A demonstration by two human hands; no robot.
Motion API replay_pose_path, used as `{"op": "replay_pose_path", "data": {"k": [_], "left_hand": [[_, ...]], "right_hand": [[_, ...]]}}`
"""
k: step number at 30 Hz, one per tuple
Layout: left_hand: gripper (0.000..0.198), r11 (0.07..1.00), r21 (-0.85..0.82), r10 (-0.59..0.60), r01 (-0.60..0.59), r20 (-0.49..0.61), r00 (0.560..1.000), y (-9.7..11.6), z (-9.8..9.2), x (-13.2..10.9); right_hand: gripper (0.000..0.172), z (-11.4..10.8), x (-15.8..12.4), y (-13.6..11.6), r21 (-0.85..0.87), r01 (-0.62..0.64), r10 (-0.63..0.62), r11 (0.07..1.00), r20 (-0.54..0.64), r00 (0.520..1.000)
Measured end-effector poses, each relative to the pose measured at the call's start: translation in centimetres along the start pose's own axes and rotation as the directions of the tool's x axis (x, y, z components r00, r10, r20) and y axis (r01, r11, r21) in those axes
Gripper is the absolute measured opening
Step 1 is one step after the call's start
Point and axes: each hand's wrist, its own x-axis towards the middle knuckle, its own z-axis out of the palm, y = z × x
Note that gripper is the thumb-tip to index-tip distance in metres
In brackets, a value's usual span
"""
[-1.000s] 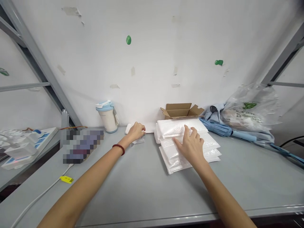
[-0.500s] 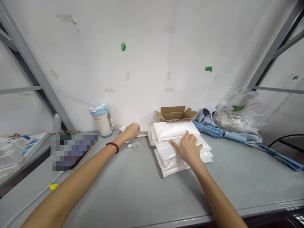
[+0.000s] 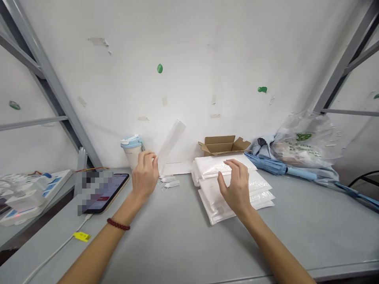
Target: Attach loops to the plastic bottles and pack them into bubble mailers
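My left hand, a dark red bead bracelet on its wrist, is raised in front of the cup with its fingers curled. At its fingertips a thin translucent plastic strip slants up against the wall; the exact grip on it is hidden. My right hand hovers over, or lightly touches, a stack of white bubble mailers, thumb and fingers apart. Small clear tubes with white loops lie between my hands. Behind the mailers is an open cardboard box.
A cream cup with blue lid stands by the wall. To the left lie a phone on a cable and a power strip. A folded blue umbrella and a clear plastic bag lie on the right of the grey table.
My left hand has drawn back from the wall, and the translucent strip now slants upward beside it. My right hand has stayed by the mailers, its fingers more upright. The view has shifted slightly.
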Motion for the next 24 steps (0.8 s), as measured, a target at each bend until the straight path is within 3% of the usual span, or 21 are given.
{"op": "replay_pose_path", "data": {"k": [2,3,4,7,9,10,11,12,13,15,16,17,18,19,20,21,22,24], "left_hand": [[0.015,0.992,0.017,0.129,-0.128,-0.102,0.986,0.5,-0.4,-1.5],[0.013,0.971,0.028,0.238,-0.237,-0.152,0.959,1.0,-0.5,-2.4],[0.013,0.931,0.037,0.361,-0.362,-0.212,0.908,1.6,-0.7,-3.3],[0.020,0.759,-0.040,0.628,-0.649,-0.213,0.748,4.0,-1.2,-5.6],[0.017,0.685,-0.122,0.688,-0.718,-0.214,0.693,5.3,-1.4,-6.4],[0.016,0.667,-0.159,0.694,-0.728,-0.224,0.685,5.7,-1.5,-6.6],[0.016,0.676,-0.197,0.673,-0.710,-0.225,0.704,5.9,-1.4,-6.6],[0.016,0.718,-0.238,0.620,-0.654,-0.208,0.757,5.8,-1.2,-6.5],[0.018,0.787,-0.284,0.523,-0.547,-0.161,0.837,5.5,-1.0,-6.2],[0.026,0.917,-0.366,0.175,-0.155,0.020,0.984,4.4,-0.5,-5.4],[0.034,0.914,-0.394,-0.045,0.100,0.145,0.988,3.6,-0.3,-4.9],[0.042,0.839,-0.418,-0.237,0.349,0.296,0.925,2.8,-0.1,-4.4],[0.048,0.702,-0.430,-0.361,0.567,0.472,0.804,2.1,0.0,-4.0],[0.048,0.533,-0.428,-0.372,0.730,0.657,0.656,1.5,0.0,-3.6],[0.046,0.381,-0.407,-0.292,0.830,0.799,0.526,1.0,-0.1,-3.3],[0.041,0.270,-0.386,-0.186,0.882,0.878,0.441,0.7,-0.3,-3.1],[0.035,0.215,-0.387,-0.086,0.897,0.907,0.412,0.6,-0.4,-3.0],[0.024,0.242,-0.450,0.024,0.860,0.889,0.458,0.9,-0.9,-3.0]], "right_hand": [[0.040,-0.2,-0.3,-1.3,0.045,0.162,-0.159,0.986,-0.075,0.985],[0.044,-0.3,-0.5,-1.9,0.029,0.227,-0.224,0.973,-0.092,0.970],[0.046,-0.4,-0.7,-2.6,-0.008,0.286,-0.286,0.958,-0.094,0.954],[0.045,-0.4,-1.4,-4.2,-0.156,0.424,-0.432,0.892,-0.017,0.902],[0.034,-0.4,-1.6,-4.5,-0.193,0.464,-0.464,0.864,0.050,0.884],[0.027,-0.3,-1.7,-4.3,-0.190,0.469,-0.466,0.863,0.063,0.883],[0.022,-0.2,-1.8,-4.1,-0.178,0.465,-0.462,0.867,0.064,0.885],[0.020,-0.2,-1.8,-3.7,-0.164,0.460,-0.456,0.873,0.060,0.888],[0.020,-0.1,-1.8,-3.3,-0.157,0.451,-0.448,0.879,0.058,0.892],[0.022,0.0,-1.8,-2.4,-0.166,0.435,-0.429,0.885,0.072,0.901],[0.024,0.1,-1.8,-2.1,-0.181,0.428,-0.420,0.886,0.083,0.904],[0.026,0.1,-1.8,-2.0,-0.197,0.419,-0.408,0.886,0.093,0.908],[0.028,0.1,-1.8,-1.9,-0.213,0.407,-0.393,0.889,0.103,0.914],[0.032,0.1,-1.9,-2.1,-0.222,0.394,-0.375,0.892,0.126,0.919],[0.037,0.0,-1.9,-2.4,-0.220,0.389,-0.357,0.895,0.171,0.918],[0.044,-0.1,-1.9,-2.8,-0.201,0.391,-0.342,0.898,0.240,0.908],[0.053,-0.3,-2.0,-3.3,-0.164,0.401,-0.334,0.901,0.324,0.885],[0.071,-0.7,-2.0,-4.4,-0.045,0.422,-0.349,0.905,0.486,0.801]]}}
